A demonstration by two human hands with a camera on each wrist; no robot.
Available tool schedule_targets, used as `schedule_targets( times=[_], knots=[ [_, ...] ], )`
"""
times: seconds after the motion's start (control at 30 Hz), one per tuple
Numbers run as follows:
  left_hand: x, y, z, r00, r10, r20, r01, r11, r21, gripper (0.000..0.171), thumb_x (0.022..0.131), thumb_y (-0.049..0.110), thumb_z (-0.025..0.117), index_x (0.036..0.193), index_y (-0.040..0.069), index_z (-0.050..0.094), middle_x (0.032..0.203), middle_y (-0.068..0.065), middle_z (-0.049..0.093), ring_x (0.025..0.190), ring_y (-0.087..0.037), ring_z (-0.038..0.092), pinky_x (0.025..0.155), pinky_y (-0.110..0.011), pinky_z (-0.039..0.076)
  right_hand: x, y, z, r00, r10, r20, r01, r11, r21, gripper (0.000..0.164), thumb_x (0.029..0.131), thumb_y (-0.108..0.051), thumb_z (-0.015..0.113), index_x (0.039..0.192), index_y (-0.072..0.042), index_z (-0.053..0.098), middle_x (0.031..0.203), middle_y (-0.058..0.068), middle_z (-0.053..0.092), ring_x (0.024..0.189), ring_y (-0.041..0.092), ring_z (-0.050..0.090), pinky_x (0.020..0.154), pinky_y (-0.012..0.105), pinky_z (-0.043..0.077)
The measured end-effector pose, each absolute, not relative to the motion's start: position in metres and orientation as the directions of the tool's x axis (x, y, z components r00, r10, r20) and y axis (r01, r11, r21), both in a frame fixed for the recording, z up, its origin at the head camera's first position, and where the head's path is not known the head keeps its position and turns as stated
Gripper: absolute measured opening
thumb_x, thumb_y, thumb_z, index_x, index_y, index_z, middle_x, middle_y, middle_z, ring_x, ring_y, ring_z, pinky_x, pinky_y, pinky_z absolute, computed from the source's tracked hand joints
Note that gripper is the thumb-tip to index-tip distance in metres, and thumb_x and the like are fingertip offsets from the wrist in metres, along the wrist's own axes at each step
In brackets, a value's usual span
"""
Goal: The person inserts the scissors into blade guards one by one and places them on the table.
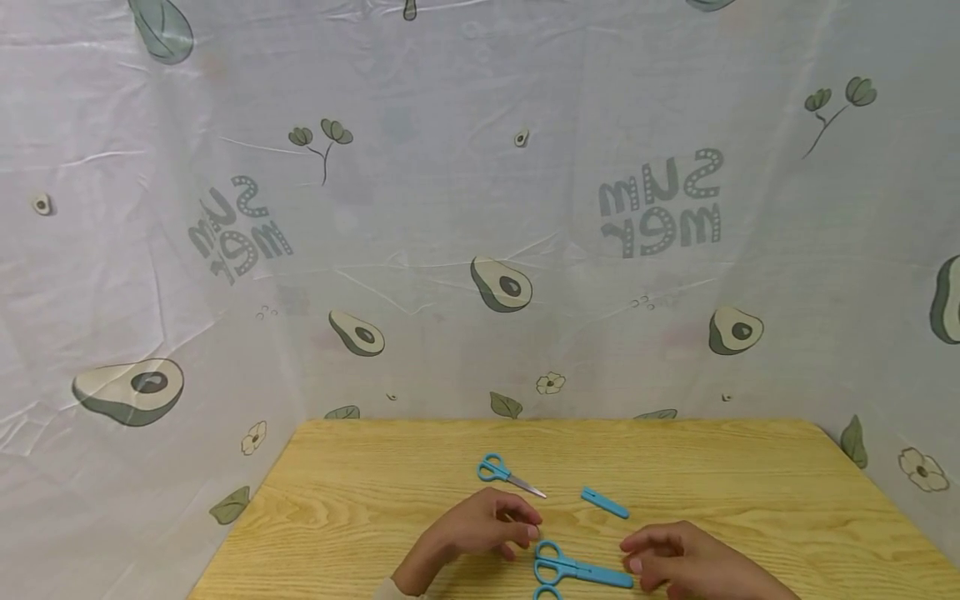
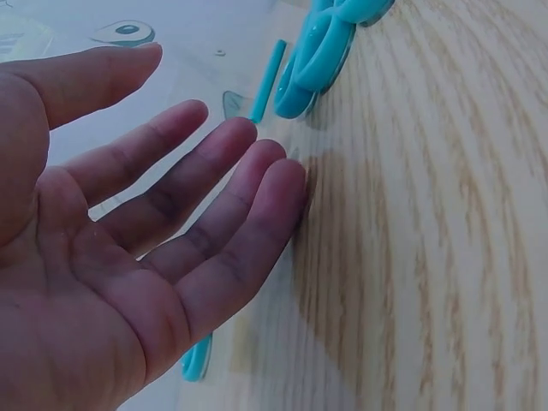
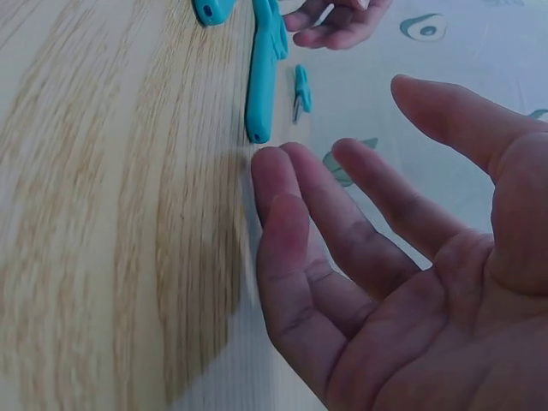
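Between the two hands lies a pair of blue scissors (image 1: pixel 550 568) with its blade inside a blue cover (image 1: pixel 603 576). My left hand (image 1: pixel 480 527) hovers by the handle end, fingers loosely bent and holding nothing. At the cover's tip is my right hand (image 1: pixel 693 560), its relaxed fingers (image 3: pixel 282 231) also empty. Farther back rests a second pair of scissors (image 1: pixel 492 468), its metal blade (image 1: pixel 527 486) bare. A loose blue cover (image 1: pixel 604 502) lies to the right of that blade. Only a handle loop (image 1: pixel 547 592) of a third pair shows at the head view's bottom edge.
The wooden table (image 1: pixel 720 467) carries all these items. A pale curtain (image 1: pixel 420 200) printed with avocados, leaves and lettering surrounds it at the back and both sides. In the right wrist view, another blue cover end (image 3: pixel 211 10) appears at the top.
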State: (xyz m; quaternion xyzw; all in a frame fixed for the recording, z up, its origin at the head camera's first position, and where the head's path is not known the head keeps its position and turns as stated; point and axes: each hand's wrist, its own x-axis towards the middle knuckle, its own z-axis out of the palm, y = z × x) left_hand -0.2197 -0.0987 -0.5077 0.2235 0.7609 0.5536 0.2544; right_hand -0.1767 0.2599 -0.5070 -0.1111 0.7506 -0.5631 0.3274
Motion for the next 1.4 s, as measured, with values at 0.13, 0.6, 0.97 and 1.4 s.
schedule_targets(
  times=[0.13,0.6,0.97,1.4],
  knots=[
    [-0.222,-0.103,-0.506,-0.775,0.622,-0.112,0.104,0.3,0.948,0.024,0.104,0.014,0.072,0.122,0.0,0.076,0.111,-0.004,0.079,0.091,-0.011,0.073,0.072,-0.029,0.063,-0.18,0.262,-0.508,-0.782,-0.518,-0.346,0.166,0.362,-0.917,0.049,0.11,-0.026,0.057,0.143,0.011,0.058,0.127,0.01,0.074,0.11,0.024,0.07,0.091,0.052,0.06],
    [-0.246,-0.135,-0.508,-0.848,0.529,0.016,0.295,0.447,0.845,0.03,0.098,0.017,0.08,0.125,0.004,0.076,0.12,-0.013,0.077,0.109,-0.028,0.074,0.088,-0.034,0.062,-0.186,0.269,-0.509,-0.85,-0.476,-0.225,-0.006,0.436,-0.9,0.046,0.111,-0.023,0.058,0.139,0.014,0.059,0.115,0.006,0.073,0.095,0.015,0.064,0.069,0.031,0.055],
    [-0.269,-0.16,-0.518,-0.884,0.464,0.058,0.297,0.46,0.837,0.039,0.097,0.016,0.08,0.133,0.002,0.072,0.136,-0.021,0.07,0.123,-0.046,0.068,0.098,-0.056,0.06,-0.218,0.286,-0.534,-0.838,-0.489,-0.242,-0.032,0.487,-0.873,0.049,0.11,-0.028,0.063,0.142,0.009,0.06,0.116,0.008,0.073,0.095,0.021,0.067,0.074,0.039,0.059],
    [-0.295,-0.164,-0.524,-0.885,0.46,0.078,0.313,0.462,0.83,0.049,0.093,0.009,0.083,0.138,-0.003,0.067,0.136,-0.023,0.069,0.119,-0.044,0.068,0.091,-0.046,0.063,-0.24,0.282,-0.537,-0.825,-0.519,-0.222,-0.055,0.466,-0.883,0.049,0.108,-0.029,0.066,0.137,0.01,0.062,0.105,0.006,0.072,0.08,0.018,0.063,0.063,0.031,0.054]
  ],
)
